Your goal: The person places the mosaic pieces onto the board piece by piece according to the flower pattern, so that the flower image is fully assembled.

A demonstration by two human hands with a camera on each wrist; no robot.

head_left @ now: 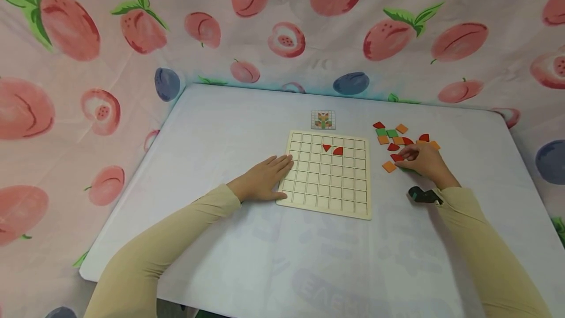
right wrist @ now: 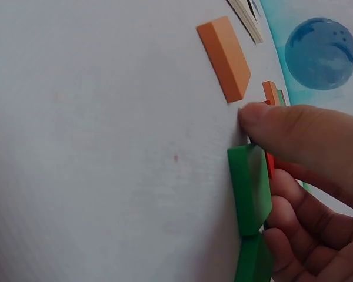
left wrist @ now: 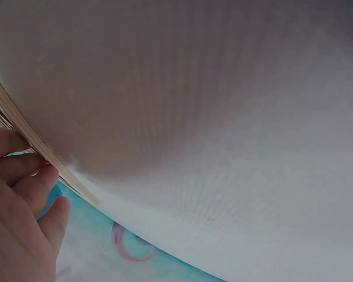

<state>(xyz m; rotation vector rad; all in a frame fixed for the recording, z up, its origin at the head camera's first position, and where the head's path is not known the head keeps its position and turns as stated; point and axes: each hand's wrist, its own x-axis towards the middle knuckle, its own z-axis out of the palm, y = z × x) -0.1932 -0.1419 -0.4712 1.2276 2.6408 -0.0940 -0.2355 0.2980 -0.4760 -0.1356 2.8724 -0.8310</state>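
Note:
A pale wooden grid board (head_left: pixel 324 180) lies on the white table, with a red triangle piece (head_left: pixel 326 147) and a red quarter-round piece (head_left: pixel 338 151) in its upper rows. My left hand (head_left: pixel 264 179) rests along the board's left edge, fingers outstretched onto its rim. On the right, my right hand (head_left: pixel 424 162) pinches a red piece (head_left: pixel 396 157) between thumb and fingers, low among loose tiles. In the right wrist view, green tiles (right wrist: pixel 247 191) stand close under that hand, and an orange tile (right wrist: pixel 223 59) lies beyond the thumb. The held piece is mostly hidden there.
Behind the board lies a small pattern card (head_left: pixel 323 119) with a coloured figure on a grid. Several orange, green and red tiles (head_left: pixel 392 133) are scattered right of the board. A black device (head_left: pixel 423 195) sits at the right wrist. Fruit-printed cloth (head_left: pixel 287 13) hangs behind the table.

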